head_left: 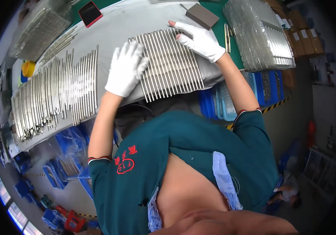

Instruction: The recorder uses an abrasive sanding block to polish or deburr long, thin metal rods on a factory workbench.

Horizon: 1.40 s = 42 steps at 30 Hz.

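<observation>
- Head view: larger rod batch [84, 84], left of the left hand, unheld.
- Metal rod row [170, 64], between the hands: likely heavy together, stiff, slippery under gloves, apt to roll; best pressed from both sides. Singly, probably light, sturdy; pinch mid-length.
- Left hand [125, 70]: open, fingers nearly straight, at row's left edge, nothing clasped.
- Right hand [201, 41]: thumb and forefinger parted near row's far ends; contact unclear.

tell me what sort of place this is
Probably a factory workshop: metal rods lie in rows on a work table, blue plastic bins stand near it, and yellow-and-black striping marks the floor.
</observation>
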Each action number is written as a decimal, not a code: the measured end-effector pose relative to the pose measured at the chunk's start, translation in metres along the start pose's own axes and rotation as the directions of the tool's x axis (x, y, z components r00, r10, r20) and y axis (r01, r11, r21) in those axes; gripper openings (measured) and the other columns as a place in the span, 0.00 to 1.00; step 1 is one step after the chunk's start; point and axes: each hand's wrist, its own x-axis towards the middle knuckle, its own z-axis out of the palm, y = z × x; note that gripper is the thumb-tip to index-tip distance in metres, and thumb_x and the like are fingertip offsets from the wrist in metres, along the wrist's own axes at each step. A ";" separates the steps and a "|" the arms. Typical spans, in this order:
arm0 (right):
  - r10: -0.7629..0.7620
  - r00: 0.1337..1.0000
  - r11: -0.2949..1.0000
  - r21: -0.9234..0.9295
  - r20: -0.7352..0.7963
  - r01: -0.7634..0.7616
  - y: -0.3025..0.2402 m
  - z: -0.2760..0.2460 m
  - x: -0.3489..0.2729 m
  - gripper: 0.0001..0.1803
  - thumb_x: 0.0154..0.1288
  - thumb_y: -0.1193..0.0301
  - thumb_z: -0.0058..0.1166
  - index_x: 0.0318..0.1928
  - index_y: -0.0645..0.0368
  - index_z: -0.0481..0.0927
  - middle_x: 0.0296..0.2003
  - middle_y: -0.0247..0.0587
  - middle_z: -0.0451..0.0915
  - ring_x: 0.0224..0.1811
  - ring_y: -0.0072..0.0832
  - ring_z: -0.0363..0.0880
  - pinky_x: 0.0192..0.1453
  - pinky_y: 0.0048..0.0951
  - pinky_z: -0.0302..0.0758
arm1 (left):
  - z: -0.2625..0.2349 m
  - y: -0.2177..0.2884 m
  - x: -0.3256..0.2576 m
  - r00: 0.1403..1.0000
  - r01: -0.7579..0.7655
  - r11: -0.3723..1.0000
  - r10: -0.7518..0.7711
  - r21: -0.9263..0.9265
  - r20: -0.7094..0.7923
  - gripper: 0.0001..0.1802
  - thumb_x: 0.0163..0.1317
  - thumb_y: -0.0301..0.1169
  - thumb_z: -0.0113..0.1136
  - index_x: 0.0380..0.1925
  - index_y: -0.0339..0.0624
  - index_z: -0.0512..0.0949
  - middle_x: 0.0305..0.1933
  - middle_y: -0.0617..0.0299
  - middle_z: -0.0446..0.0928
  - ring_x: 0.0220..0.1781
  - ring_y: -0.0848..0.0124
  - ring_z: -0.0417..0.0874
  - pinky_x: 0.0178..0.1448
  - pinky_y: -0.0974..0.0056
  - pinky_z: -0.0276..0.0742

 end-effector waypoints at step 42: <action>-0.340 0.910 0.762 -0.498 0.236 0.414 -0.009 0.068 0.026 0.35 0.68 0.43 0.43 0.57 0.63 0.77 0.60 0.51 0.73 0.68 0.43 0.65 0.75 0.42 0.54 | 0.014 -0.024 0.027 0.905 -0.410 0.892 0.370 0.191 0.210 0.24 0.62 0.40 0.50 0.57 0.47 0.74 0.70 0.50 0.65 0.71 0.53 0.64 0.68 0.40 0.59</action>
